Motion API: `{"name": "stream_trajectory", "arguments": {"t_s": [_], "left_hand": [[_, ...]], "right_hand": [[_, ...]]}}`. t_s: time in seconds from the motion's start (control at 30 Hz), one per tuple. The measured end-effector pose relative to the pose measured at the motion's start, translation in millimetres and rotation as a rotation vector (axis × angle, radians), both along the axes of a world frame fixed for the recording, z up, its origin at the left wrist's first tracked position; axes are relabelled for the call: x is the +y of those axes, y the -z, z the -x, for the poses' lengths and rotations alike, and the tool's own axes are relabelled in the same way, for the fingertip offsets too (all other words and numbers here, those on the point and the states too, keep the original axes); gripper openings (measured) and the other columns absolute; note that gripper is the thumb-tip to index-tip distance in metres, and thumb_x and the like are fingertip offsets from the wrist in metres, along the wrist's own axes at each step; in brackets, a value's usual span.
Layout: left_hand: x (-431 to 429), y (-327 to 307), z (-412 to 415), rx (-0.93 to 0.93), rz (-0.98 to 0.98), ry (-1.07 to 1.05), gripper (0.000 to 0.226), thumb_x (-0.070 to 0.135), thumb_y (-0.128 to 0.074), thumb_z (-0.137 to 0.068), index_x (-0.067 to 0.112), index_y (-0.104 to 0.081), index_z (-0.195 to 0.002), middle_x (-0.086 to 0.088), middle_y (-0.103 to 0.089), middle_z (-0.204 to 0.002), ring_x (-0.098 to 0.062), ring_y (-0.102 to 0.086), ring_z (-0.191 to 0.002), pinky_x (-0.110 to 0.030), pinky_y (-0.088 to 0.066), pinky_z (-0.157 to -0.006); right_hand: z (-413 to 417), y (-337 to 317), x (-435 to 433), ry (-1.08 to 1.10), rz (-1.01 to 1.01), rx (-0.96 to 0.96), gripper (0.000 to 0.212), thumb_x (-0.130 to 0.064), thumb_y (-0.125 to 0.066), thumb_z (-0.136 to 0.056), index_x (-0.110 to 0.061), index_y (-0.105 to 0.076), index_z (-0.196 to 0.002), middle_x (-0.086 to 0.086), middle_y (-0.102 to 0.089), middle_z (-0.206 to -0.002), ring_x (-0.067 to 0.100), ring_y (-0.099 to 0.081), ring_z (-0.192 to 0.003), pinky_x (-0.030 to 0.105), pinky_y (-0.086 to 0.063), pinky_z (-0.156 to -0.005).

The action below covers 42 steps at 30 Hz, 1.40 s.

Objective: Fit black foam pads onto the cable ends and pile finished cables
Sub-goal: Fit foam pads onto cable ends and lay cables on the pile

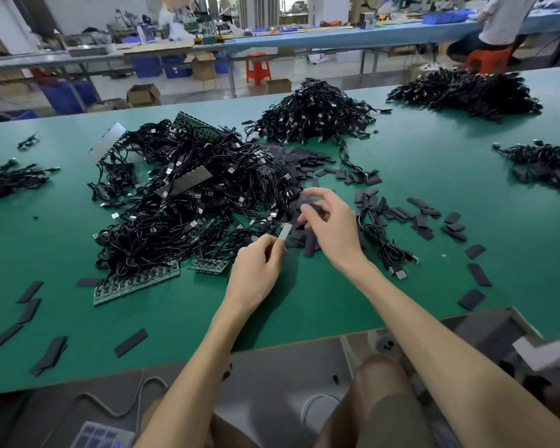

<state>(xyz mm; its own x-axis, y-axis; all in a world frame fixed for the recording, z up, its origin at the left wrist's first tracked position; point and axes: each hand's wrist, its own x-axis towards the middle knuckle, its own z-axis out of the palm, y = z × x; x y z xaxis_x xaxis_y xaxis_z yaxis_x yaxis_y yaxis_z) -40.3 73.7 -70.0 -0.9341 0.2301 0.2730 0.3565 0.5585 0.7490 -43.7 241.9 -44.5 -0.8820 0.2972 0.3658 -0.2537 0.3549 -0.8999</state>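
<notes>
1. Nearest me, a few loose foam pads (131,342) lie flat on the green bench (320,305) by its front edge, left of the arms. They are not in play.
2. I have the left hand (259,270) low and centre, its fingers (270,245) curled round the bottom of a pale flat cable end (285,232). I judge it to be the cable end; the hand hides any wire behind it. Its free tip sticks up and away, tilted a little right.
3. The right hand (333,227) is just beyond and to the right, over the near edge of the pad heap (304,158). Thumb and forefinger pinch one black pad (314,208), and the other fingers are loosely curled.
4. Key relation: the pinched pad sits up and right of the cable end's tip, near it but not touching. The cable end's long axis runs near to far, aimed roughly at the pad. My call is that the right hand carries the pad down-left onto the tip while the left hand holds steady. I can't tell which way the pad's own axis or opening lies, because the fingers cover it.
5. Left of both hands is the big tangled cable heap (188,202), with green circuit boards (136,282) poking out at its near edge. One coiled loose cable (387,250) lies right of the right hand.
6. Farther back there is a cable pile (314,114) and another at far right (466,92). I can't tell from here whether either is finished.
</notes>
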Motion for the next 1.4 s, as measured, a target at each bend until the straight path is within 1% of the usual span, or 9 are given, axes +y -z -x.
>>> {"name": "stream_trajectory", "arguments": {"t_s": [0.07, 0.13, 0.33, 0.47, 0.53, 0.63, 0.83, 1.03, 1.4], "left_hand": [[0.5, 0.4, -0.1, 0.001, 0.000, 0.000, 0.029, 0.031, -0.049, -0.106, 0.027, -0.062, -0.080, 0.005, -0.064, -0.063, -0.014, -0.057, -0.056, -0.039, -0.050, -0.063], [1.1, 0.7, -0.6, 0.005, 0.002, -0.002, 0.030, 0.031, -0.048, -0.106, 0.027, -0.061, -0.079, 0.006, -0.064, -0.062, -0.015, -0.057, -0.057, -0.040, -0.050, -0.063], [-1.1, 1.7, -3.5, 0.020, 0.060, -0.002, 0.027, 0.027, -0.046, -0.106, 0.027, -0.053, -0.080, 0.005, -0.060, -0.063, -0.023, -0.056, -0.062, -0.042, -0.048, -0.063], [4.0, 0.1, -9.1, 0.164, 0.302, -0.117, 0.021, 0.010, -0.049, -0.096, 0.026, -0.046, -0.083, 0.006, -0.054, -0.070, -0.029, -0.053, -0.067, -0.040, -0.045, -0.060], [6.0, -2.1, -12.6, 0.190, 0.342, -0.137, 0.020, 0.005, -0.050, -0.091, 0.025, -0.048, -0.086, 0.006, -0.057, -0.076, -0.031, -0.054, -0.070, -0.042, -0.047, -0.061], [6.5, -3.4, -15.1, 0.205, 0.333, -0.156, 0.017, 0.006, -0.048, -0.092, 0.021, -0.048, -0.086, 0.006, -0.055, -0.077, -0.034, -0.053, -0.069, -0.044, -0.047, -0.061], [6.0, -3.8, -16.5, 0.202, 0.351, -0.184, 0.025, 0.000, -0.047, -0.087, 0.024, -0.042, -0.084, 0.002, -0.056, -0.080, -0.036, -0.052, -0.069, -0.043, -0.044, -0.060], [6.7, -2.3, -16.6, 0.209, 0.401, -0.193, 0.027, 0.001, -0.047, -0.087, 0.026, -0.040, -0.083, 0.006, -0.049, -0.075, -0.033, -0.046, -0.065, -0.037, -0.028, -0.054], [6.8, -2.0, -16.0, 0.209, 0.388, -0.205, 0.027, 0.000, -0.047, -0.086, 0.026, -0.041, -0.083, 0.004, -0.051, -0.075, -0.034, -0.047, -0.065, -0.038, -0.030, -0.054]], "right_hand": [[-7.7, -0.3, 2.1, -0.040, 0.132, -0.027, 0.015, -0.012, -0.062, -0.100, -0.013, -0.066, -0.114, 0.002, -0.073, -0.077, 0.010, -0.065, -0.062, 0.022, -0.051, -0.059], [-16.2, 5.4, 4.9, -0.061, 0.219, -0.067, 0.010, -0.011, -0.062, -0.100, -0.008, -0.069, -0.108, 0.007, -0.073, -0.076, 0.009, -0.064, -0.061, 0.021, -0.049, -0.055], [-35.1, 28.2, 10.1, -0.125, 0.369, -0.129, 0.014, -0.003, -0.068, -0.095, -0.008, -0.072, -0.108, 0.006, -0.078, -0.083, 0.012, -0.070, -0.070, 0.021, -0.053, -0.061], [-34.5, 28.1, 9.5, -0.153, 0.355, -0.131, 0.016, -0.002, -0.069, -0.095, -0.008, -0.074, -0.108, 0.006, -0.079, -0.083, 0.012, -0.072, -0.070, 0.019, -0.053, -0.060], [-34.2, 27.7, 8.7, -0.174, 0.331, -0.138, 0.014, -0.003, -0.068, -0.096, -0.010, -0.075, -0.106, 0.006, -0.079, -0.083, 0.014, -0.072, -0.070, 0.021, -0.054, -0.060], [-34.6, 28.2, 9.1, -0.189, 0.324, -0.141, 0.013, -0.005, -0.068, -0.096, -0.013, -0.076, -0.102, 0.006, -0.078, -0.083, 0.017, -0.072, -0.071, 0.025, -0.055, -0.061], [-34.9, 28.8, 9.7, -0.179, 0.317, -0.123, 0.013, -0.003, -0.068, -0.096, -0.013, -0.076, -0.100, 0.007, -0.078, -0.082, 0.017, -0.072, -0.070, 0.027, -0.057, -0.063], [-35.2, 27.2, 7.8, -0.185, 0.292, -0.125, 0.013, -0.001, -0.069, -0.094, -0.011, -0.076, -0.099, 0.009, -0.077, -0.079, 0.018, -0.070, -0.066, 0.025, -0.054, -0.060], [-35.5, 27.0, 6.6, -0.146, 0.265, -0.116, 0.011, -0.001, -0.069, -0.094, -0.009, -0.076, -0.097, 0.009, -0.076, -0.075, 0.017, -0.068, -0.063, 0.024, -0.053, -0.059]]}}
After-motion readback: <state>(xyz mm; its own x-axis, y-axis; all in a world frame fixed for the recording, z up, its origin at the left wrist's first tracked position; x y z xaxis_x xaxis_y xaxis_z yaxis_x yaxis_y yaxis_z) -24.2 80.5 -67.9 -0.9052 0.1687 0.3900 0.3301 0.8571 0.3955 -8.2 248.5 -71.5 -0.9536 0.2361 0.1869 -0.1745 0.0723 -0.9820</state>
